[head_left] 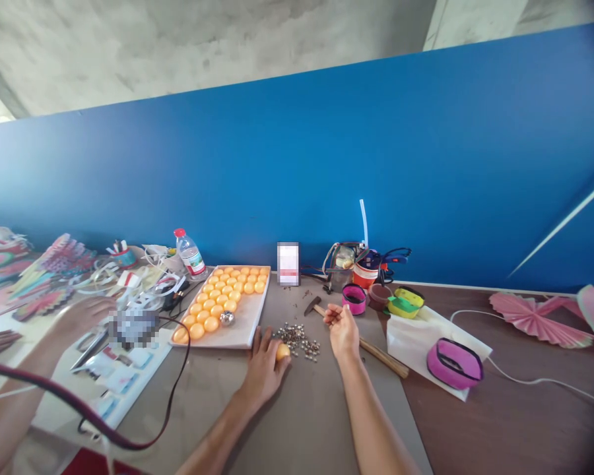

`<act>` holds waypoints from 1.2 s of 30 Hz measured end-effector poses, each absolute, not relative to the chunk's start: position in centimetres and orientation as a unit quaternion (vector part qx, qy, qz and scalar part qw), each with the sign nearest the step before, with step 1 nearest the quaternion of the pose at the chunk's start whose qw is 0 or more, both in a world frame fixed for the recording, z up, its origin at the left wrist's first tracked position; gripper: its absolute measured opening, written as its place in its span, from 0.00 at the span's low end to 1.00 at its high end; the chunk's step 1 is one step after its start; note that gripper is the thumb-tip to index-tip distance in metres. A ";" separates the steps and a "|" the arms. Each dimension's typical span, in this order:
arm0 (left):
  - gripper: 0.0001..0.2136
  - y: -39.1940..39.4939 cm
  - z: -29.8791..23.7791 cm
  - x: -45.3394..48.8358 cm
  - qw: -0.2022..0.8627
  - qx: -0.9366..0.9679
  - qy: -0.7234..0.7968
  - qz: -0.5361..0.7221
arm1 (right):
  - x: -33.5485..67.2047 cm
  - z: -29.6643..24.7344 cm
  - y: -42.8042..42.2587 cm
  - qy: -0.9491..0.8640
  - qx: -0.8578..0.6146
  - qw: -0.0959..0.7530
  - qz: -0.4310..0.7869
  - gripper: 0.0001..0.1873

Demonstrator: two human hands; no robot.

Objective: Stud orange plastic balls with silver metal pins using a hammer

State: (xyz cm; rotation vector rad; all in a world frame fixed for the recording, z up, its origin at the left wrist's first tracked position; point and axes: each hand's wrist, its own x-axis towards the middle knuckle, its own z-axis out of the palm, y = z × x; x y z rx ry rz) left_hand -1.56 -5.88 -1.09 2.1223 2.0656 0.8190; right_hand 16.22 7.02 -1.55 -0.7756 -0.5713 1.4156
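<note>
My left hand [263, 369] rests on the grey mat, holding an orange ball [282, 352] between thumb and index finger, with the other fingers stretched forward. Just beyond lies a scatter of small shiny metal pieces [299, 341]. My right hand [342, 328] hovers to the right of them, fingers curled together; whatever they pinch is too small to make out. Behind that wrist a hammer [385, 357] lies on the mat, its wooden handle slanting to the right. A white tray [247, 323] with rows of orange balls and one silver studded ball [227, 318] sits beyond my left hand.
At left, a co-worker's hand [86, 315] is among cables and white strips. A red-capped bottle [192, 254] stands behind the tray. Pink round containers [454, 364], a yellow-green one [406, 301] and an orange-white bucket [365, 274] stand at right, with pink paper fans [537, 320] beyond.
</note>
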 end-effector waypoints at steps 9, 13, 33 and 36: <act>0.12 -5.7 0.6 -0.5 0.126 0.725 0.574 0.359 | 16.2 -2.1 7.4 -0.217 -0.343 0.648 0.645 0.22; 0.13 -4.7 0.2 -1.0 0.118 0.654 0.630 0.401 | 16.1 -2.0 7.5 -0.204 -0.344 0.655 0.641 0.22; 0.13 1.0 -1.9 -2.5 0.080 0.593 0.721 0.348 | 15.5 -1.8 7.2 -0.230 -0.352 0.666 0.616 0.20; 0.12 2.2 -1.5 -2.9 0.132 0.572 0.721 0.368 | 15.6 -1.7 7.1 -0.223 -0.351 0.664 0.622 0.20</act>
